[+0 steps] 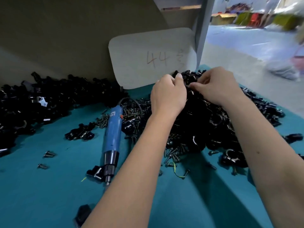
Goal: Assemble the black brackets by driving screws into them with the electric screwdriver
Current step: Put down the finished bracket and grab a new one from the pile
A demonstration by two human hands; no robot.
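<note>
Teal worktop (49, 195). My left hand (167, 96) and right hand (217, 86), fingers curled, picking in bracket pile (197, 125); grasp unclear. Seat screw straight before fetching screwdriver (111, 137).

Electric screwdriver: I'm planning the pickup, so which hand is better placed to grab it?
Probably the left hand: the electric screwdriver lies on its side of the table, just beside the left forearm. The right hand would have to cross over.

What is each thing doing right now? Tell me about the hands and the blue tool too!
Left hand: fingers curled, picking at the bracket pile.
Right hand: fingers curled, pinching something small and dark.
Electric screwdriver: lying flat on the teal mat, unheld.
Bracket pile: heaped loose.
Card: leaning upright, marked 44.
</note>
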